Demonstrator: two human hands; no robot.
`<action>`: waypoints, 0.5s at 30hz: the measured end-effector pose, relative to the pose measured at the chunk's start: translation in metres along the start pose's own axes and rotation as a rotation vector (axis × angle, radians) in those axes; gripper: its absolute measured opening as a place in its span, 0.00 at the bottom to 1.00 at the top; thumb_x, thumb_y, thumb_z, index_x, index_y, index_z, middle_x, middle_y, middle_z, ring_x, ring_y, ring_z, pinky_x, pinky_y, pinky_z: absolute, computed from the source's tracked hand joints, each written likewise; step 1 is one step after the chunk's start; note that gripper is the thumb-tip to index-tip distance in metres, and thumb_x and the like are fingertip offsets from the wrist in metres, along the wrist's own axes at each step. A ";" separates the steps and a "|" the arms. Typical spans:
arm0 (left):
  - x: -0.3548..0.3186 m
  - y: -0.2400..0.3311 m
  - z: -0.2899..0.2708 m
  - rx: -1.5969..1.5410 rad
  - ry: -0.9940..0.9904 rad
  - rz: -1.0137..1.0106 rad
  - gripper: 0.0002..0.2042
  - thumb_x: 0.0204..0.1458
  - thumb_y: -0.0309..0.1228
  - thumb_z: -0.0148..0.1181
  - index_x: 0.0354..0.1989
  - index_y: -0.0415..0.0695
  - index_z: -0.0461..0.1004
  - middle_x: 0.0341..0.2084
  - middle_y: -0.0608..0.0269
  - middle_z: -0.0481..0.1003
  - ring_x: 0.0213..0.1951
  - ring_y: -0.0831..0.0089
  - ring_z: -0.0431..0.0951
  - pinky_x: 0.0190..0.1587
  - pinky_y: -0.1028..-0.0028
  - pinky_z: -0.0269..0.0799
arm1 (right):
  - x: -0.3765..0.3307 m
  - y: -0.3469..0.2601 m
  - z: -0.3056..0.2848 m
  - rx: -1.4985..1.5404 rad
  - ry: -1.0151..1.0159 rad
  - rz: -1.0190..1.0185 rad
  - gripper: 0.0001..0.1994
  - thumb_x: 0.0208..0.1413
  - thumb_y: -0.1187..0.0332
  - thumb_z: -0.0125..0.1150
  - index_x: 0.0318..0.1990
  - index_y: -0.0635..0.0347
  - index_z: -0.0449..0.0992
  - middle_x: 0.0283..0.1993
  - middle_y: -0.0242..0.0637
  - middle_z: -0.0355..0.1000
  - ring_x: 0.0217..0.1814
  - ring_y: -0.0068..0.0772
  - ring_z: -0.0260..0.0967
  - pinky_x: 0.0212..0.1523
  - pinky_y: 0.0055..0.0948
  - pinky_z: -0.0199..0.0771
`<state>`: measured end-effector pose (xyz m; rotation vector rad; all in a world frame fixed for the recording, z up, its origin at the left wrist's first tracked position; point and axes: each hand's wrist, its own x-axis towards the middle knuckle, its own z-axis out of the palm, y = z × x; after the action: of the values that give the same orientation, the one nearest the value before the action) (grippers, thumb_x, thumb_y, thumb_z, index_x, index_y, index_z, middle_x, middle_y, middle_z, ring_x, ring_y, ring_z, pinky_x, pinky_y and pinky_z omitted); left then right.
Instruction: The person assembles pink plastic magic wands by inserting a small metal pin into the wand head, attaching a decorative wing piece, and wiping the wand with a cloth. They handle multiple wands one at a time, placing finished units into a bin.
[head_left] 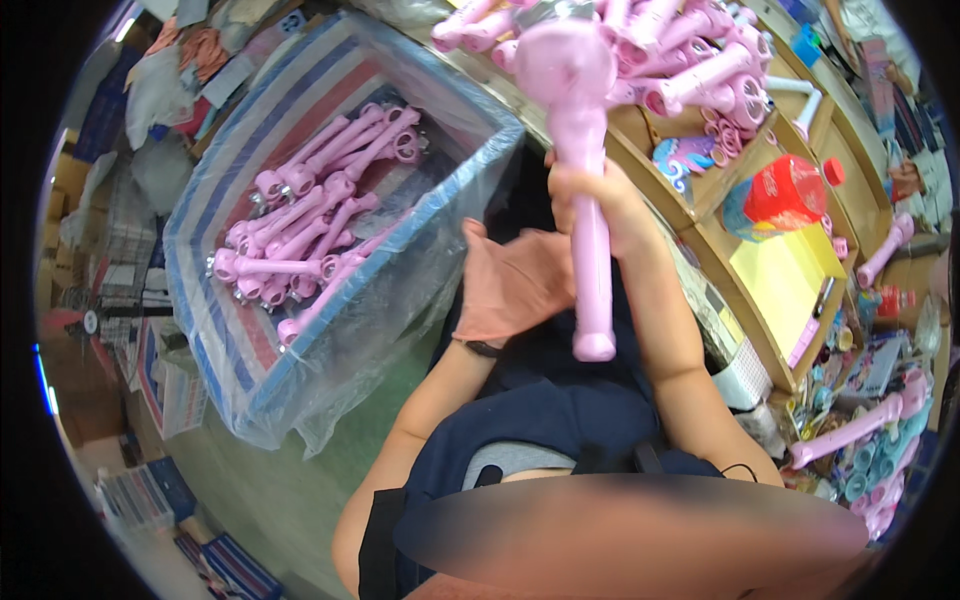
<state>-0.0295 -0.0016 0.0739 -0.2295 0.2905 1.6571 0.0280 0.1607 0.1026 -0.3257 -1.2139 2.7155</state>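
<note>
My right hand (612,200) is closed round the shaft of a pink plastic toy wand (592,300), held upright in front of me. Its rounded, bulky head points away from me, and the straight handle comes down toward my lap. My left hand (515,280), in a peach-coloured glove, is just left of the handle. The thumb stands apart from the other fingers, whose tips are blurred close to the wand; I cannot tell whether they touch it.
To the left, a striped bin lined with clear plastic (465,205) holds several pink wands (300,240). More pink wands (690,70) are heaped on the bench at the far right. A red-capped bottle (785,198) and a yellow paper (785,285) lie in wooden trays there.
</note>
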 end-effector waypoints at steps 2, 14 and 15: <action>-0.006 0.026 0.002 -0.044 -0.063 0.333 0.44 0.50 0.72 0.31 0.49 0.39 0.69 0.47 0.58 0.73 0.48 0.59 0.73 0.53 0.61 0.67 | -0.012 0.018 0.013 -0.501 0.124 -0.019 0.20 0.46 0.69 0.67 0.46 0.60 0.68 0.28 0.31 0.70 0.20 0.20 0.66 0.20 0.21 0.66; -0.020 0.030 0.039 1.319 0.121 1.062 0.21 0.40 0.29 0.69 0.44 0.38 0.71 0.41 0.55 0.75 0.46 0.62 0.74 0.50 0.66 0.68 | -0.056 0.078 0.057 -1.772 0.453 -0.153 0.23 0.46 0.69 0.62 0.48 0.67 0.61 0.28 0.49 0.72 0.25 0.50 0.75 0.23 0.40 0.77; -0.024 0.036 0.039 1.330 -0.092 0.804 0.20 0.39 0.27 0.69 0.43 0.39 0.72 0.41 0.56 0.75 0.45 0.63 0.74 0.49 0.68 0.69 | -0.059 0.078 0.056 -1.789 0.437 -0.221 0.24 0.44 0.69 0.63 0.48 0.68 0.61 0.27 0.47 0.70 0.23 0.45 0.75 0.19 0.36 0.76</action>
<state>-0.0620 -0.0149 0.1201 1.0805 1.4551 1.8541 0.0666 0.0553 0.0886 -0.7426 -2.7331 0.5929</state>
